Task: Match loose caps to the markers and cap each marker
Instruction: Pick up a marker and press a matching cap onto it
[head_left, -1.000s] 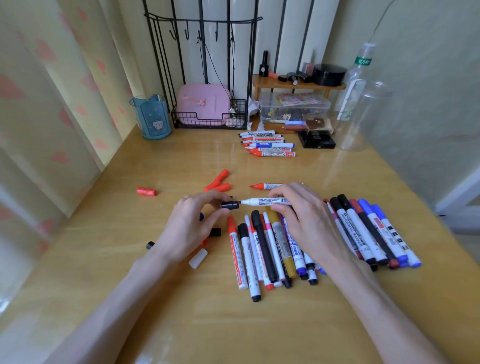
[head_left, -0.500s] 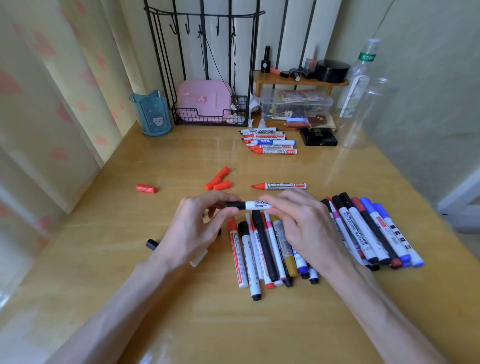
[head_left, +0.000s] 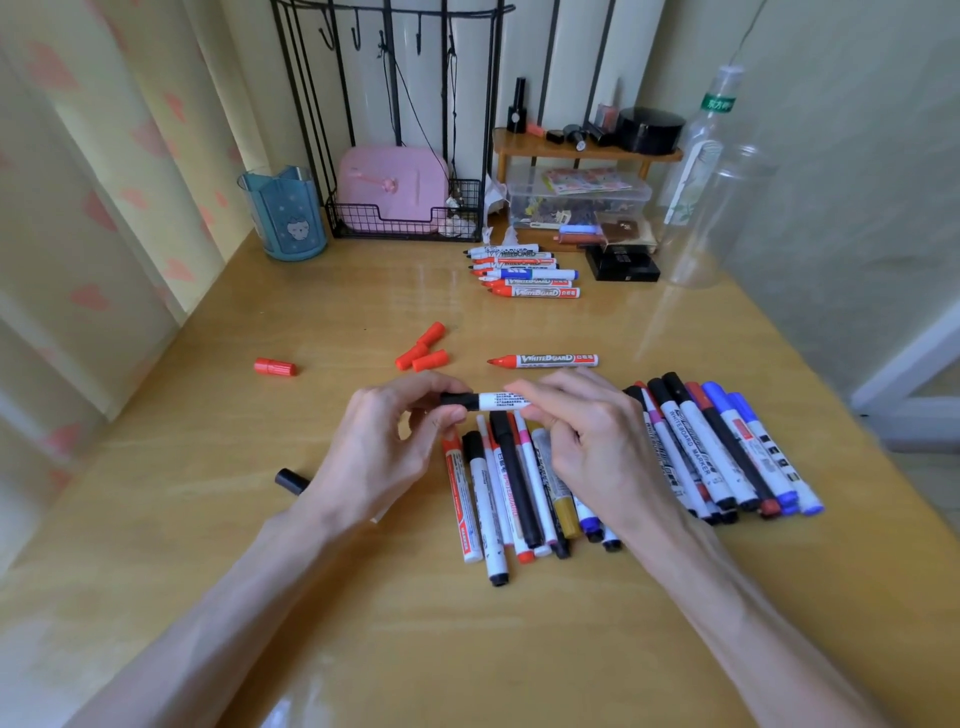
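Observation:
Between both hands I hold a white marker (head_left: 501, 400) level above the table, its black cap (head_left: 460, 399) seated on its left end. My left hand (head_left: 384, 447) pinches the cap. My right hand (head_left: 592, 441) grips the barrel. Under my hands lies a pile of mixed markers (head_left: 511, 488). A row of capped markers (head_left: 727, 447) lies to the right. An uncapped red marker (head_left: 545, 360) lies just beyond my hands. Three loose red caps (head_left: 423, 351) sit left of it, another red cap (head_left: 275, 367) further left, and a black cap (head_left: 291, 480) by my left wrist.
Several uncapped markers (head_left: 524, 273) lie in a stack at the back of the wooden table (head_left: 208, 519). Behind them stand a blue pen cup (head_left: 285, 213), a wire rack with a pink case (head_left: 395, 192), a small shelf (head_left: 587, 150), a black box (head_left: 621, 262) and clear bottles (head_left: 717, 208).
The black cap was apart from the marker's tip; my hands have come together and the cap now sits on the marker's end.

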